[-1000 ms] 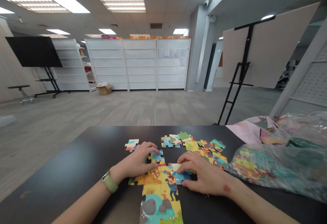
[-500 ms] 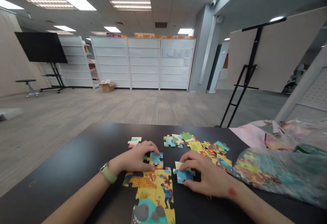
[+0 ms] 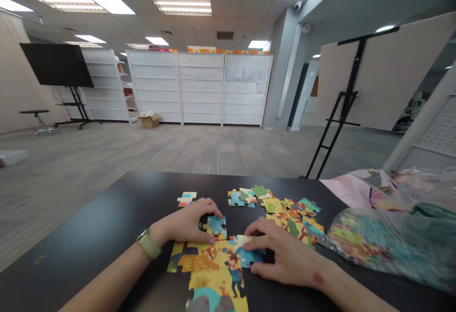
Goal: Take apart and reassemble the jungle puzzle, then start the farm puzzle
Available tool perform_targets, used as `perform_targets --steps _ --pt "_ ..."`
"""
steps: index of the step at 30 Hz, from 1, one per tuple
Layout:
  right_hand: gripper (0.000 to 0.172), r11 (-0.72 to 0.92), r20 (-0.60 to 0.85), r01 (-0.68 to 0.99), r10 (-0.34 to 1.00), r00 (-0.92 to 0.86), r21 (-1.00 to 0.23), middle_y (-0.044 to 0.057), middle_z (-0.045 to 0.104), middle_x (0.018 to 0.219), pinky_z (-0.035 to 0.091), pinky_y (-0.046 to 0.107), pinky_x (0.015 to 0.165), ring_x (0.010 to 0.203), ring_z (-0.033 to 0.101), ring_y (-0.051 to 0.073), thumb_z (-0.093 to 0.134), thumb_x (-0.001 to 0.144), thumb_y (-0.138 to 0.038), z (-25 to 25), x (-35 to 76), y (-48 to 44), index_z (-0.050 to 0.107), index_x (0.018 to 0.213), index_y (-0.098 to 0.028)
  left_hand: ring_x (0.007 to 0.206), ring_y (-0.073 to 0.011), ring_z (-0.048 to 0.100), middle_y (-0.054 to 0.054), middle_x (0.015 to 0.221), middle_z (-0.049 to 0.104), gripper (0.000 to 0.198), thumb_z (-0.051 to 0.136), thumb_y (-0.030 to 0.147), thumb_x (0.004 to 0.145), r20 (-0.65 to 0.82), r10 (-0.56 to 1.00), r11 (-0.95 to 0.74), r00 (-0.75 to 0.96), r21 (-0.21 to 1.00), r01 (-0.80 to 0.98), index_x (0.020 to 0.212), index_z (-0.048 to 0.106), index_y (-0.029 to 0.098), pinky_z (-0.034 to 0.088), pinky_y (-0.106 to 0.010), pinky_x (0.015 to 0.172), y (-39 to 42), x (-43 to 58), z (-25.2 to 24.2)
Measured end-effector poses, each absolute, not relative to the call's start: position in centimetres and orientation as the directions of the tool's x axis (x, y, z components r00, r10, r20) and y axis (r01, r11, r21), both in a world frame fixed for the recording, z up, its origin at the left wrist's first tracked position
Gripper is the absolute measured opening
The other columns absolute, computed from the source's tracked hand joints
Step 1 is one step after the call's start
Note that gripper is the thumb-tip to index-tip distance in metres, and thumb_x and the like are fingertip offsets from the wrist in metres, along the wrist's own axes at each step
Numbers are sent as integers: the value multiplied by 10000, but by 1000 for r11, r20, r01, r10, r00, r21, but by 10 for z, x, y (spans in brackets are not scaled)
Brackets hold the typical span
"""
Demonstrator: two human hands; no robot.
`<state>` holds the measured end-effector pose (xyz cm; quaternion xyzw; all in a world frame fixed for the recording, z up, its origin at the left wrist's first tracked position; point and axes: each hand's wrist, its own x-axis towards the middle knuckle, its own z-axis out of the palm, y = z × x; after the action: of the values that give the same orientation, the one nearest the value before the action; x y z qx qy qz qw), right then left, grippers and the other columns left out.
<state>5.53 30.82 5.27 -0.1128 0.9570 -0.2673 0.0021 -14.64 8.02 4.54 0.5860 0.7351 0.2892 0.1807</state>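
Note:
A partly joined jigsaw puzzle with a leopard and a child in blue lies on the black table. My left hand is curled around a blue-and-yellow puzzle piece at its upper edge, index finger above and thumb below. Between the fingers and thumb of my right hand is a blue puzzle piece with a cream corner. That piece lies against the right side of the joined puzzle; whether it is locked in, I cannot tell.
Loose puzzle pieces lie heaped to the right, with a few more behind. One single piece sits at the back left. A clear plastic bag of colourful pieces takes up the table's right side.
My right hand has moved left with the blue piece, bringing it from a gap against the joined puzzle's edge. The left hand stays nearly in place; the joined puzzle sits slightly lower in view.

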Motion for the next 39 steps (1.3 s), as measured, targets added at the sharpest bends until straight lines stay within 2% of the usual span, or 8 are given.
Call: perform_targets --steps 15,27,31,34,39 --pt "294 830 66 -223 -221 -973 -511 66 622 1215 493 359 983 1110 614 228 729 827 -231 53 54 305 759 1117 -272 1149 -268 579 -47 1234 586 505 873 335 734 95 966 126 -239 635 762 1195 677 267 454 -373 1035 79 -149 41" --pt "251 888 65 -217 -209 -976 -406 59 643 1150 497 384 934 1041 614 240 697 832 -197 61 58 294 724 1074 -257 1147 -268 578 -41 1227 590 515 877 318 724 78 965 144 -249 637 758 1194 676 266 457 -376 1030 80 -147 43" --pt "211 874 94 -217 -196 -976 -434 72 646 1219 478 411 976 1105 601 261 723 865 -299 55 57 292 719 1070 -249 1152 -272 574 -48 1233 586 515 875 314 732 76 966 144 -247 636 758 1203 672 261 453 -381 1034 80 -147 44" --pt "200 854 128 -232 -194 -973 -466 66 644 1246 458 397 1012 1148 585 244 690 886 -242 50 56 290 720 1083 -255 1164 -272 567 -49 1240 585 510 871 303 738 74 968 138 -240 639 756 1205 668 260 444 -384 1046 80 -147 44" --pt "227 842 151 -247 -198 -968 -479 67 654 1214 473 380 980 1111 591 235 703 834 -193 46 53 290 743 1048 -254 1168 -271 565 -47 1249 579 518 875 299 734 64 969 147 -240 633 760 1207 665 259 437 -386 1047 81 -148 43"
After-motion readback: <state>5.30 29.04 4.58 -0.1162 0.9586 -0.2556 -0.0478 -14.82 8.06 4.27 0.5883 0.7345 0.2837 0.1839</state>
